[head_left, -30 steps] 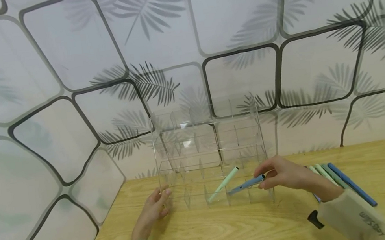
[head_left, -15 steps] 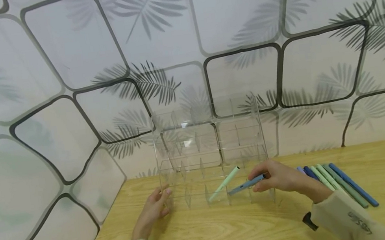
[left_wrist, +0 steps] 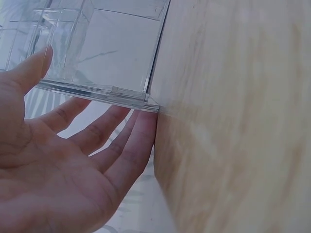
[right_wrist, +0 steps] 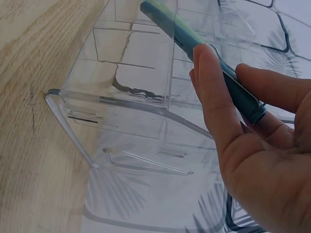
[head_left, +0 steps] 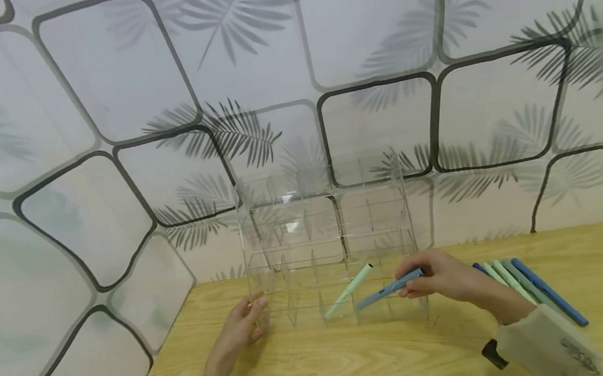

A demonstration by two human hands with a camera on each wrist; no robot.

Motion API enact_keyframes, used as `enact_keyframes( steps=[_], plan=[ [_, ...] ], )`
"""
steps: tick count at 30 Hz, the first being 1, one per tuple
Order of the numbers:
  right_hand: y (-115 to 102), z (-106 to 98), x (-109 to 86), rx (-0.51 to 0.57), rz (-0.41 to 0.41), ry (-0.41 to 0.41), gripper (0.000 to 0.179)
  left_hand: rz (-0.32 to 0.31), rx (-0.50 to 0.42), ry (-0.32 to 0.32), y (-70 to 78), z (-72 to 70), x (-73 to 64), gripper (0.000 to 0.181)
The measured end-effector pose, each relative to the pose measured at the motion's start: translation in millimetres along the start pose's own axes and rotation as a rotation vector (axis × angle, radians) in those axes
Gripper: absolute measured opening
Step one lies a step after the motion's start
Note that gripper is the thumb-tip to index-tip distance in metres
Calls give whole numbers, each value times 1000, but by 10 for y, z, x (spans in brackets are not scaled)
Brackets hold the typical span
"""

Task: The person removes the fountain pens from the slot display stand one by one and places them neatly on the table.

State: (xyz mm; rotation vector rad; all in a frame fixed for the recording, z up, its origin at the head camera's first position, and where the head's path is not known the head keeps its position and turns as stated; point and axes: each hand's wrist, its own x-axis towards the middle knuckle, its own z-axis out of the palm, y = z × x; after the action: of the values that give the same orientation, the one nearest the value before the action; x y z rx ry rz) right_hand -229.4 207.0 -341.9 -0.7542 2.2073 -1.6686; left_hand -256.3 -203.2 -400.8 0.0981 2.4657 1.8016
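Observation:
A clear acrylic rack (head_left: 329, 234) with tiered compartments stands on the table. At its left side my left hand (head_left: 239, 325) grips the side panel, thumb (left_wrist: 30, 70) on one face and fingers (left_wrist: 129, 150) on the other. My right hand (head_left: 440, 277) pinches a blue pen (head_left: 383, 293) with a clip, held slantwise at the rack's front right. Its lower end is at the bottom row; whether it is inside a compartment I cannot tell. A pale green pen (head_left: 349, 290) leans slanted in the bottom row, left of the blue one.
Several pens in blue and green lie side by side on the wooden table (head_left: 322, 372), right of the rack; a blue pen (head_left: 549, 291) is outermost. My right forearm partly covers them. A patterned curtain (head_left: 378, 123) hangs behind the table.
My right hand first slid left along the blue pen, then moved back right with it, the pen's upper end rising slightly. The left hand and the pale green pen stayed in place.

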Motion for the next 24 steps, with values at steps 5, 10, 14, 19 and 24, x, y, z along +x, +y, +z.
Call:
enact_keyframes(
  steps=[5, 10, 14, 19, 24],
  plan=[
    [25, -57, -59, 20, -18, 8, 28, -6, 22, 12, -6, -5, -6, 61],
    [60, -143, -128, 80, -27, 40, 31, -12, 33, 21, -6, -1, 0, 54],
    [59, -203, -180, 108, -24, 64, 31, -11, 22, 26, -8, 6, 13, 49],
    [45, -276, -231, 116, -37, 87, 25, -5, 26, 17, -16, 10, 31, 51],
    [44, -351, -268, 98, -35, 137, 24, -7, 23, 11, -19, 8, 28, 55]
  ],
)
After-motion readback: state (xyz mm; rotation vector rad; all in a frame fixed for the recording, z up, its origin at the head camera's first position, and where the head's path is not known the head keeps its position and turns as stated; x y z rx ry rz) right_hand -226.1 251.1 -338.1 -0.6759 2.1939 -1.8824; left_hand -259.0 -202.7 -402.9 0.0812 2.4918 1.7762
